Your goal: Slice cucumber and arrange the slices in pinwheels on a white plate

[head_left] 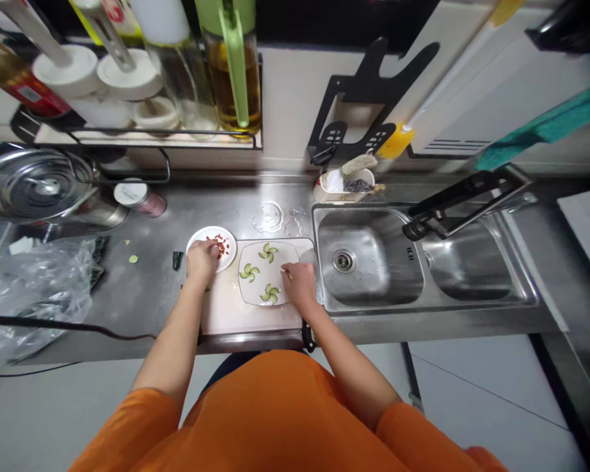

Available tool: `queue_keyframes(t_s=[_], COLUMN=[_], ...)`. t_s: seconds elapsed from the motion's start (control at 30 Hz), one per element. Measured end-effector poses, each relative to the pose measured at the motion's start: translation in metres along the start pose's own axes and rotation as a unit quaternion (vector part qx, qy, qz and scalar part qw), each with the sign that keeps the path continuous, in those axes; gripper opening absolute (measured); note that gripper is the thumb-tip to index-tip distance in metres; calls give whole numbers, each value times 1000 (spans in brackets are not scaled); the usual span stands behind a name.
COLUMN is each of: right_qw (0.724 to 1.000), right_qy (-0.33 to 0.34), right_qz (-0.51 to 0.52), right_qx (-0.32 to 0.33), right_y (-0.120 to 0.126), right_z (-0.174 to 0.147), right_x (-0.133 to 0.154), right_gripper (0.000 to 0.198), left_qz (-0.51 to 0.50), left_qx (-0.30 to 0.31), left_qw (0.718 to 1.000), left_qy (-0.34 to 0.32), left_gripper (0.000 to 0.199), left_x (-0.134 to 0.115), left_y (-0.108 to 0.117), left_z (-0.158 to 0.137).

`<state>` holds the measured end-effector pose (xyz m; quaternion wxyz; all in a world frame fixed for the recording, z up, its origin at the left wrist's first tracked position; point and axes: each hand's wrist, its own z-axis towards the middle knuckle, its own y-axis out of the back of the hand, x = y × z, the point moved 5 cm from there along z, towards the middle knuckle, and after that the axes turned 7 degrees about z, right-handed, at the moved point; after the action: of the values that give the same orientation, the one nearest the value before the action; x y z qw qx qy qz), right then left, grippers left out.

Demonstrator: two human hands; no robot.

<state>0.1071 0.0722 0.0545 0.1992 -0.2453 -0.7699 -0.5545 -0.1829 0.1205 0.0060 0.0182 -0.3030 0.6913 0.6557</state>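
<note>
My left hand [201, 261] reaches over a small round white plate [229, 261] of chopped red pieces [221, 246]. Its fingers are pinched together at the pieces, and whatever is between them is too small to make out. A squarish clear-rimmed plate [253, 298] lies on a pale cutting board [226, 318], carrying three pinwheels of green slices, one at the top [268, 252], one at the left [249, 273], one at the bottom [270, 294]. Over this plate's right side, my right hand [301, 285] has its fingertips closed, their contents unclear. A knife's black handle [308, 335] shows below that wrist.
To the right is a double steel sink [368, 262] with a black faucet [437, 210]. A plastic bag [39, 288], a lidded pot [39, 190] and a small jar [140, 196] stand left. Behind, a rack [152, 139] holds bottles; a white caddy [344, 187] sits beside the sink.
</note>
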Motion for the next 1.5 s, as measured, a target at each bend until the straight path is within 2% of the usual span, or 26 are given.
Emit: queue_keyframes(t_s=[0.43,0.57,0.7,0.97,1.1,1.27,1.37,1.5], right_qw=[994,993,993,994,994,995,995,996], right_qy=[39,41,39,33,35,33,31,21], right_qz=[35,28,26,20,19,21,16,20], right_qx=[-99,-112,-111,-105,-101,-94,-91,-86], right_y=[17,18,18,16,13,8,5,2], right_z=[-6,-6,-9,-13,-15,-20,-22,-22], right_x=[-34,-42,-44,-47,-46,-44,-45,-50], right_gripper=[25,24,24,24,23,22,21,22], left_qz=[17,17,18,14,-32,-103,-104,-94], left_qx=[59,59,53,19,19,121,177,219], left_qw=[998,998,998,999,999,983,976,970], left_qy=[6,23,12,27,2,-92,-79,-46], left_gripper=[25,27,25,26,25,15,14,14], left_x=[0,3,0,-3,-30,-94,-120,-137], left_y=[8,8,10,26,22,-15,-37,-53], left_z=[4,1,0,-8,-31,-78,-101,-114])
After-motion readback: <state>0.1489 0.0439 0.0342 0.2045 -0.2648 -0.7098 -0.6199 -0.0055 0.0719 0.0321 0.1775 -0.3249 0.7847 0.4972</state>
